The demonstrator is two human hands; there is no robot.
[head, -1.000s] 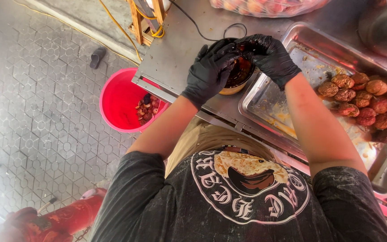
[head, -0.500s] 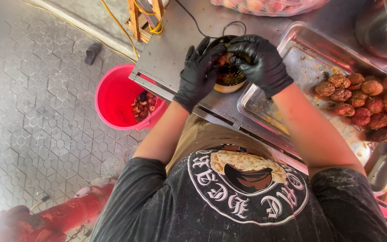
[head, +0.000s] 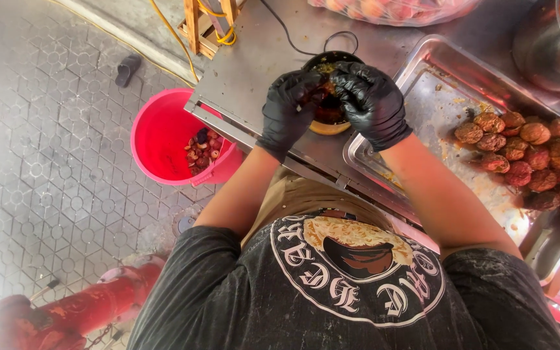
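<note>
Seen from the head camera, both hands wear black gloves and meet over a small dark bowl that sits on a steel counter. The left hand curls its fingers around a small brownish fruit held above the bowl, and the right hand closes on the same piece from the other side, thumbs nearly touching; how much of the fruit each hand grips is hidden by the gloves. Dark pulp fills the bowl beneath them. Just right of the bowl lies a large metal tray, smeared with juice, with a heap of wrinkled brown fruits piled at its far right end, well apart from the hands. Below the counter's left edge stands a red bucket on the paved floor, holding a scatter of peel scraps. A black cable runs across the counter toward the bowl, and a clear bag of pale fruit rests at the top edge.
</note>
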